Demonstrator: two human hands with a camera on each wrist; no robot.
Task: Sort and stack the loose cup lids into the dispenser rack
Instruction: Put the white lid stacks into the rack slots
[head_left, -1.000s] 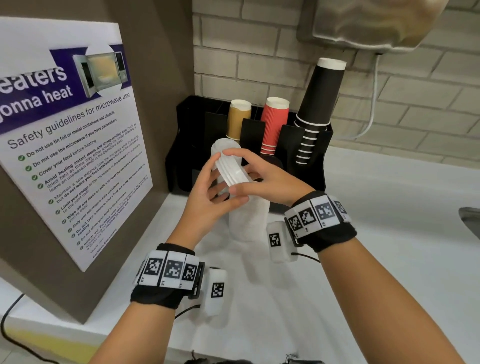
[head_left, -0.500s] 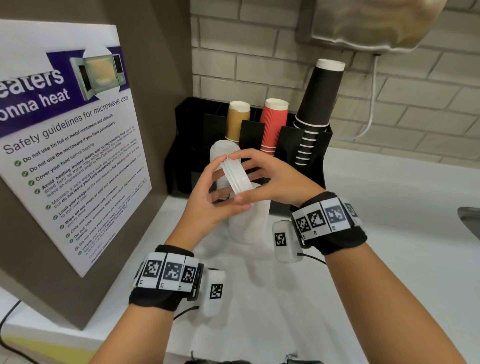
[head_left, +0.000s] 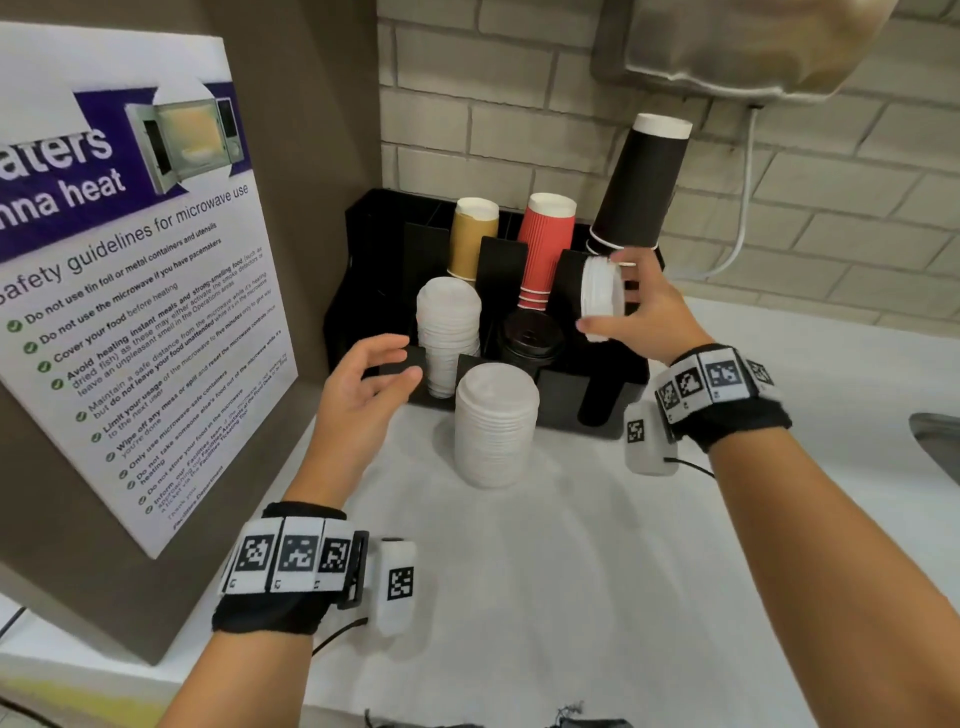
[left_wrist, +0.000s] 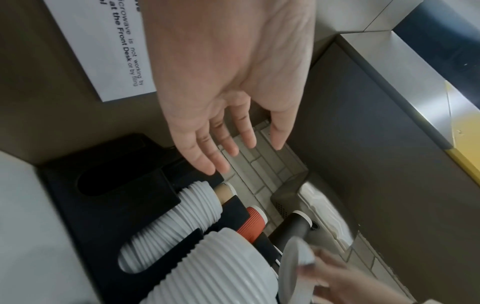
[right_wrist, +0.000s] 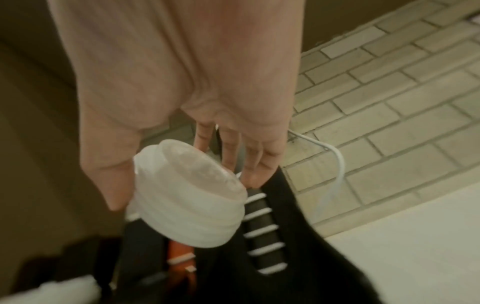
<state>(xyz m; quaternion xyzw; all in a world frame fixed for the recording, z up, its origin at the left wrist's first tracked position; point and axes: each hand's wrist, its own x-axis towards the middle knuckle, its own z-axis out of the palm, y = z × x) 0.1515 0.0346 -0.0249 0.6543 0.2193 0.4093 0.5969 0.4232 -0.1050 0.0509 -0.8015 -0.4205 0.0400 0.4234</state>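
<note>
Left hand (left_wrist: 228, 82) fills the top centre, palm showing, fingers (left_wrist: 207, 156) loosely extended and holding nothing, above the black rack (left_wrist: 109, 197). At 6 to 7 o'clock two ribbed stacks of white lids (left_wrist: 176, 224) lie side by side, the nearer stack (left_wrist: 215, 273) blurred, with tan (left_wrist: 224, 193), red (left_wrist: 253, 224) and black cups (left_wrist: 292, 228) just beyond. At 5 o'clock the right hand (left_wrist: 345, 281), blurred, holds a white lid (left_wrist: 296, 265) on edge.

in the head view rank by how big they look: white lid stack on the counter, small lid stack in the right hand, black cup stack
1. black cup stack
2. white lid stack on the counter, close behind; nearer the camera, so unsure
3. small lid stack in the right hand
</note>
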